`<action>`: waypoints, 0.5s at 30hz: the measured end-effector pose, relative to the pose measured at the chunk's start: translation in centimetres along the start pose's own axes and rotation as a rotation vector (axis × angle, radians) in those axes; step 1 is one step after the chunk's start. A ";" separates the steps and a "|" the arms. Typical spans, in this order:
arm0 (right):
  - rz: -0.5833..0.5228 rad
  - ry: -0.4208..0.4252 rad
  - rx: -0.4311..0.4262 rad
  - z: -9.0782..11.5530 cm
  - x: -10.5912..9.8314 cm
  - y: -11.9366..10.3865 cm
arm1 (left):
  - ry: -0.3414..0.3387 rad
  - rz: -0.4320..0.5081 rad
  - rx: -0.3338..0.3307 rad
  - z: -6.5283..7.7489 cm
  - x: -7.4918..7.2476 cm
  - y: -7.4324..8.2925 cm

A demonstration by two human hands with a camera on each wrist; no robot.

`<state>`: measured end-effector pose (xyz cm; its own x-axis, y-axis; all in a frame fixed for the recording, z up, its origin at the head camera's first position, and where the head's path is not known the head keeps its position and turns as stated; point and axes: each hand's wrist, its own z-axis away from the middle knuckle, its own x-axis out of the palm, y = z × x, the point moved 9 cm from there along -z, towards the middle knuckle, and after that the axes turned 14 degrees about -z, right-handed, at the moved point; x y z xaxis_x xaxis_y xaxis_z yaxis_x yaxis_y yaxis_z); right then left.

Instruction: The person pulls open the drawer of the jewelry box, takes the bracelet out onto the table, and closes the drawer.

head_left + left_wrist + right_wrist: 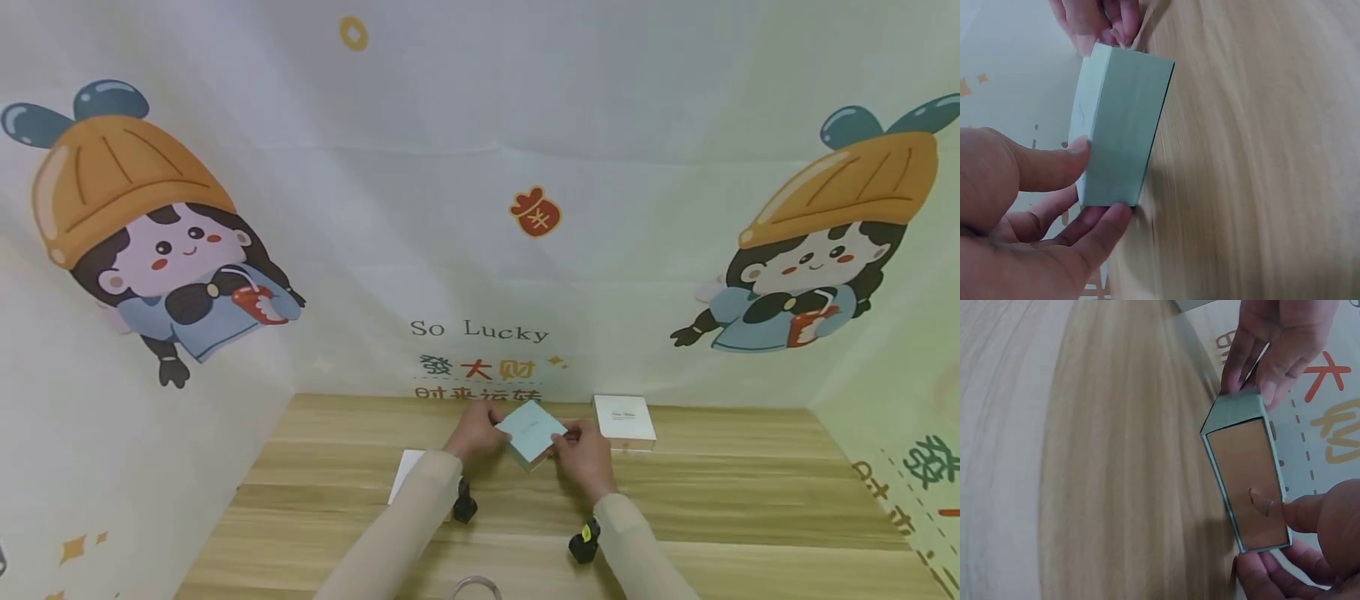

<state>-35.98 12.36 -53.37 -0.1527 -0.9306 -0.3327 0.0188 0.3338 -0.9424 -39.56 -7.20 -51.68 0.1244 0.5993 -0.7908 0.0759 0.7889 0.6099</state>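
A mint-green box (pixel 532 432) is held between both hands, close over the wooden table, one corner toward me in the head view. My left hand (pixel 477 433) grips its left end; the left wrist view shows the thumb (pixel 1060 165) on one face and fingers under the edge. At the opposite end, my right hand (pixel 588 458) pinches the box with thumb and fingers. One side of the box shows a brown inner panel (pixel 1244 469) framed by the green sleeve, with a small ribbon-like tab (pixel 1262 501) on it. Faint lettering marks the top.
At the back right of the table (pixel 750 492) lies a white box (pixel 624 418) with small print. Another white box (pixel 406 472) is partly hidden behind my left forearm. A clear ring-shaped object (pixel 477 583) sits at the front edge. A printed cloth (pixel 600 275) hangs behind.
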 end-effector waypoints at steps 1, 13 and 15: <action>0.001 -0.011 -0.007 0.0 0.1 -0.1 | 0.003 -0.013 0.004 0.2 0.0 0.1; 0.011 -0.104 -0.104 0.2 0.5 -0.7 | 0.024 -0.136 0.017 3.1 -0.4 0.7; 0.024 -0.113 -0.122 0.1 0.6 -0.6 | 0.024 -0.161 0.018 3.5 -0.4 0.8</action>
<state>-35.97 11.53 -52.98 -0.0412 -0.9309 -0.3630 -0.1003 0.3654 -0.9255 -36.07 -7.29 -50.65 0.0852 0.4687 -0.8793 0.1108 0.8725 0.4758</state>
